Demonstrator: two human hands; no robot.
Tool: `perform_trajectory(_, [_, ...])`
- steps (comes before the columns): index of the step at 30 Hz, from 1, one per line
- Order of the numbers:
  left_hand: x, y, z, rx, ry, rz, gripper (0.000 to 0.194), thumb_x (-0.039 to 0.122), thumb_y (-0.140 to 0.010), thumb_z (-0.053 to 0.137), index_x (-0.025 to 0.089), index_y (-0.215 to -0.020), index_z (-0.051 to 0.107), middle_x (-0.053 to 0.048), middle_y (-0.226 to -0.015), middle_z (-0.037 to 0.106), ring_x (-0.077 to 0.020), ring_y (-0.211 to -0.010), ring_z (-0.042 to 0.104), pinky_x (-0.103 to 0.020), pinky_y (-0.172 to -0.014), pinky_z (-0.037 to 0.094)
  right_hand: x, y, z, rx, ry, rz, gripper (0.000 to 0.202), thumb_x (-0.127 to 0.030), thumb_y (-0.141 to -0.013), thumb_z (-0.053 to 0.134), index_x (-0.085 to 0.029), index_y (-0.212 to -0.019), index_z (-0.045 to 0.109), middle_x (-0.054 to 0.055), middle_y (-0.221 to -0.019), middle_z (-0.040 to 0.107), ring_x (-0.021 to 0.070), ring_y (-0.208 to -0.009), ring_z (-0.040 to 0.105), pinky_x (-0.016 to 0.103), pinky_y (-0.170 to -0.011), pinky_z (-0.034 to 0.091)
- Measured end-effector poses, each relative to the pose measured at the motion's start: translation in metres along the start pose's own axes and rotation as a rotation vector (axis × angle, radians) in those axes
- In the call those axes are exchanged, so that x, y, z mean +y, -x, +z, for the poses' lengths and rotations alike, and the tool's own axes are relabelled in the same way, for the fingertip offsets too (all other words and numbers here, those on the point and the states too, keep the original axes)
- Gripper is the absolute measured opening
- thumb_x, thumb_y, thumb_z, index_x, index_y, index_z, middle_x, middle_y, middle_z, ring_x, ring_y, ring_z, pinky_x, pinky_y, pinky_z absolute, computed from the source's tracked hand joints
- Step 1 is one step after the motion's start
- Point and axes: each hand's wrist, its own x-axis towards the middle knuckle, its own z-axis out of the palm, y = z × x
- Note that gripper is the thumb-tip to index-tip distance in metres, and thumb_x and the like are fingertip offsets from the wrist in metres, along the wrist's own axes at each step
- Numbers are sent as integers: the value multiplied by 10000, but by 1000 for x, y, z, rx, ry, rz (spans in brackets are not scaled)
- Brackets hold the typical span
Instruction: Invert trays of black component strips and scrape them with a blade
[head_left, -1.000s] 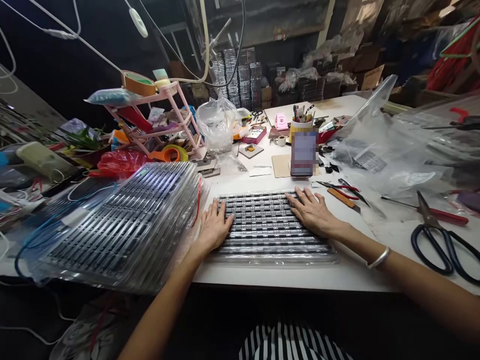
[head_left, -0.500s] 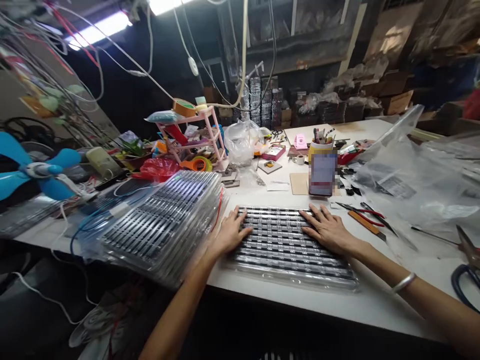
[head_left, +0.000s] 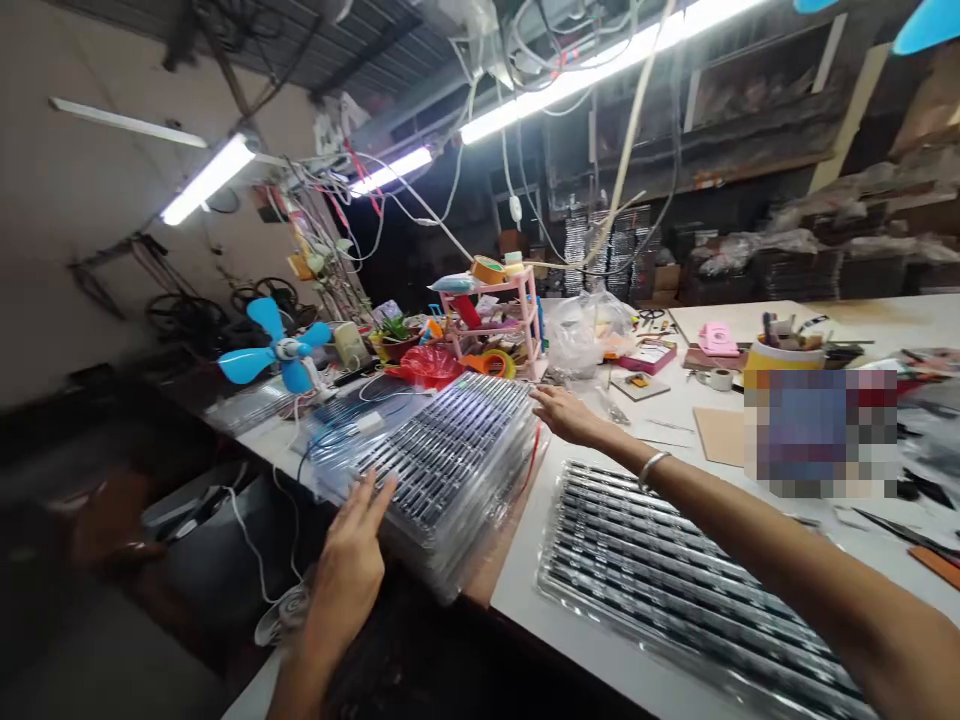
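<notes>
A stack of clear plastic trays (head_left: 457,455) stands on the left part of the table, its top tray filled with rows of dark, slim pieces. At its near left edge is my left hand (head_left: 351,560), fingers stretched out, the tips at the rim. My right hand (head_left: 568,415) reaches across to the far right corner, fingers extended there; whether they press on the tray I cannot make out. Under my right forearm lies a single similar tray (head_left: 645,570) on the white tabletop, partly covered by the arm.
A pink rack (head_left: 499,315) with tape rolls stands behind the stack, beside a red plastic bag (head_left: 429,366). A blue fan (head_left: 276,345) is at the left. Cables (head_left: 322,425) run along the table's left side. A yellow tool holder (head_left: 787,350) stands at the right.
Both hands have left the single tray and moved left to the stack. The view has turned left, so the single tray now appears further right in relation to me.
</notes>
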Motion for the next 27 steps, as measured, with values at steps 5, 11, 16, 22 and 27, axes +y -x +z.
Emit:
perform_trajectory(5, [-14, 18, 15, -71, -77, -12, 564, 143, -841, 375, 271, -1387, 430, -44, -1520, 310, -252, -1357, 357, -462, -1117, 300, -5, -49, 19, 53, -48, 125, 351, -357, -949, 466, -158, -1228, 542, 110, -1219, 583, 208, -1059, 583, 427, -912, 462])
perform_trajectory(11, [-43, 21, 4, 62, 13, -41, 438, 242, -841, 473, 208, -1274, 532, -109, -1468, 396, -276, -1325, 405, -465, -1107, 312, -3, 3, 10, 82, -114, 70, 372, -197, -932, 347, -151, -1183, 618, 135, -1109, 663, 237, -988, 627, 370, -869, 475])
perform_trajectory(16, [-87, 10, -9, 78, 235, -78, 450, 341, -805, 561, 261, -1247, 553, -38, -1443, 445, -264, -1307, 431, -434, -1115, 301, -7, 57, 1, 58, -192, -175, 505, -64, -863, 328, -213, -1299, 536, 76, -1193, 630, 174, -1080, 593, 320, -909, 479])
perform_trajectory(22, [-93, -6, -4, 100, 109, -138, 545, 357, -829, 438, 202, -1350, 474, -47, -1380, 520, -228, -1236, 512, -355, -1077, 352, -10, 30, 22, 153, -208, -350, 521, -57, -831, 417, -169, -1333, 496, 145, -1388, 478, 238, -1254, 472, 450, -1020, 409])
perform_trajectory(27, [-76, -10, -21, 63, -17, -52, 464, 351, -735, 499, 224, -1163, 626, -33, -1140, 685, -247, -1023, 629, -385, -970, 435, -1, 56, 18, 219, -254, -314, 517, -41, -776, 457, -179, -1266, 547, 103, -1258, 603, 200, -1161, 555, 376, -978, 449])
